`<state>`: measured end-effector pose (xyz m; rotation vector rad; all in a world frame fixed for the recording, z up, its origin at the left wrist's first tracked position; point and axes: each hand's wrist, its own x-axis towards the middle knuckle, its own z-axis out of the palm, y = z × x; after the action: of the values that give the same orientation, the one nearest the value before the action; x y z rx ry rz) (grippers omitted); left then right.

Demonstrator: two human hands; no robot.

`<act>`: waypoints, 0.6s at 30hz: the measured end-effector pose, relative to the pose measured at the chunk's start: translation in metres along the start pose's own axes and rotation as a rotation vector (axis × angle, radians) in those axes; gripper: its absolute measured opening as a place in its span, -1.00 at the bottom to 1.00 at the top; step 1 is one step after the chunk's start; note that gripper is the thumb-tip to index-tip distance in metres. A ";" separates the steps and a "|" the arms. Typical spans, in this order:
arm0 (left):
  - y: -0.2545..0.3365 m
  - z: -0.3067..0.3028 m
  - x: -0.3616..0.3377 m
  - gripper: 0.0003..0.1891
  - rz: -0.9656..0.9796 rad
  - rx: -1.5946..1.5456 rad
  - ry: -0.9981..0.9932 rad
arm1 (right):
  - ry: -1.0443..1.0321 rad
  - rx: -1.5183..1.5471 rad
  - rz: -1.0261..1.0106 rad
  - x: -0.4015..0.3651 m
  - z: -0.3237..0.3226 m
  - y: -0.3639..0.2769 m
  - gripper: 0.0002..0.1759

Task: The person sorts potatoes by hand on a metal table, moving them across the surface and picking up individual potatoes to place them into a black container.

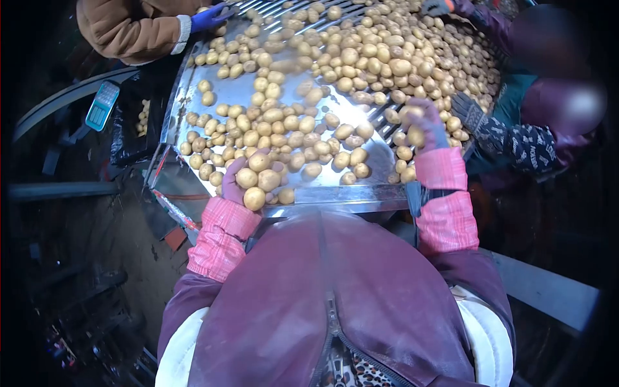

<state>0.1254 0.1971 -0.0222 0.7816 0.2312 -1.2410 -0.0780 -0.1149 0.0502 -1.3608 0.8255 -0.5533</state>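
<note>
My left hand (pixel 233 182), in a purplish glove with a pink checked cuff, is cupped around several potatoes (pixel 250 178) at the near edge of a metal sorting table (pixel 351 193). Its fingers are partly hidden beneath them. On the right, my right hand (pixel 431 124) is closed around potatoes (pixel 415 136) above the slatted part of the table; its fingers curl over them. Between my hands, loose potatoes (pixel 271 129) lie spread across the shiny metal surface. A large heap of potatoes (pixel 393 55) covers the far right of the table.
At far left, a co-worker's blue-gloved hand (pixel 209 17) reaches to the metal rollers (pixel 309 22). Another gloved hand (pixel 468 111) rests by the heap at right, and a grey glove (pixel 438 8) is beyond it. A scale display (pixel 102 106) stands left of a black-lined container (pixel 132 132).
</note>
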 end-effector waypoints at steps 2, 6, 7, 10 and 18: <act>0.001 -0.003 0.001 -0.36 -0.013 0.033 -0.014 | -0.224 -0.229 -0.024 0.008 -0.035 0.065 -0.55; 0.001 -0.013 0.005 -0.40 -0.032 0.050 -0.099 | -0.077 -0.768 -0.028 0.000 -0.011 0.092 -0.53; 0.001 -0.014 0.005 -0.40 -0.045 0.033 -0.114 | -0.020 -0.830 0.007 0.008 -0.001 0.090 -0.49; 0.004 -0.005 0.002 -0.42 -0.091 0.033 -0.103 | -0.097 -1.152 0.116 0.034 0.039 0.082 -0.36; 0.001 -0.002 0.007 -0.35 -0.160 0.038 -0.076 | -0.077 -1.010 0.022 0.051 0.059 0.117 -0.15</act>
<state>0.1293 0.1928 -0.0272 0.7583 0.2114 -1.4270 -0.0140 -0.0996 -0.0745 -2.2598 1.1114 -0.0213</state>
